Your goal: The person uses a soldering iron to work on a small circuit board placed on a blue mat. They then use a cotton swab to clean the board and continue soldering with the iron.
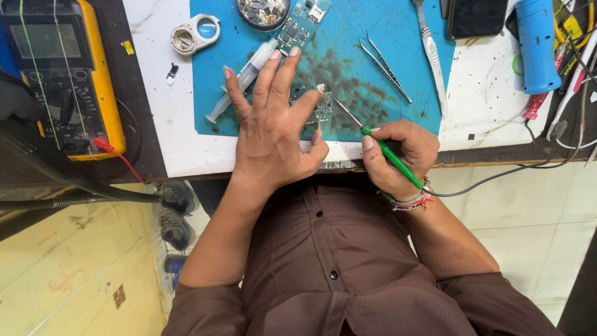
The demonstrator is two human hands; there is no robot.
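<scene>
My left hand (272, 124) lies flat on the blue work mat (354, 37), fingers spread, pressing down a small circuit board (321, 110) that shows between thumb and forefinger. My right hand (398, 155) grips a green-handled soldering iron (392, 155) like a pen; its thin metal tip reaches up-left to the board's edge. A cable runs from the iron's handle off to the right. A clear syringe (245, 78) lies on the mat, partly under my left fingers.
A green circuit board (301, 22), a round dish of metal parts (262, 11), a loupe (196, 34), tweezers (385, 65), a brush-like white tool (432, 53), a phone (476, 17), a blue tool (538, 43) and a yellow multimeter (62, 74) surround the mat.
</scene>
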